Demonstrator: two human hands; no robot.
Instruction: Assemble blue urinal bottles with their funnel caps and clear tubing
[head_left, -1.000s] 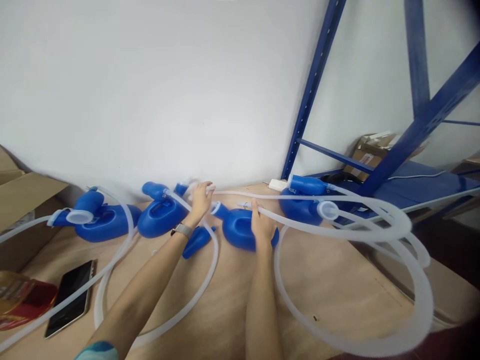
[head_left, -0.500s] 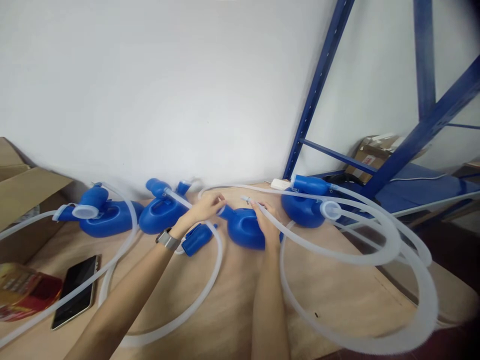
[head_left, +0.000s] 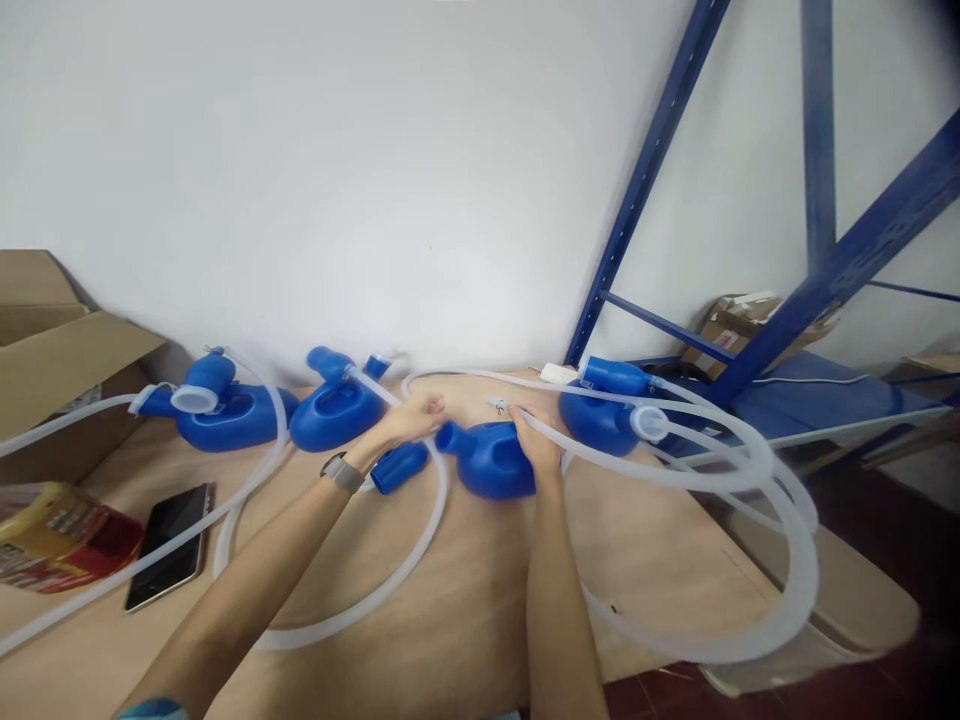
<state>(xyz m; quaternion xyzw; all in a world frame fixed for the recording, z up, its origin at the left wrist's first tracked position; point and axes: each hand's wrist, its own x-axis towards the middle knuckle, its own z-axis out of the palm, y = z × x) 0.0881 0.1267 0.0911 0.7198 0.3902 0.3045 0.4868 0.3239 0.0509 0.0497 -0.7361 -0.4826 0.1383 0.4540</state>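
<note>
My right hand is closed round a translucent white hose near its tip, where a small wire clamp sits. Below that hand lies a blue plastic urinal bottle, its uncapped neck pointing left. Just left of the neck, my left hand hovers with its fingers curled together. Whatever it may hold is hidden. A loose blue cylindrical part lies on the table under my left wrist. Further left stand a second blue bottle and a third blue bottle, and another blue bottle is to the right.
A phone and a red-and-yellow package lie on the left of the table, by an open cardboard box. Hoses loop across the table and past its right edge. A blue metal rack stands at the right.
My left hand has moved away from the bottle's neck, up and to the left, its fingers now more curled. The right hand still grips the hose. The view has shifted slightly.
</note>
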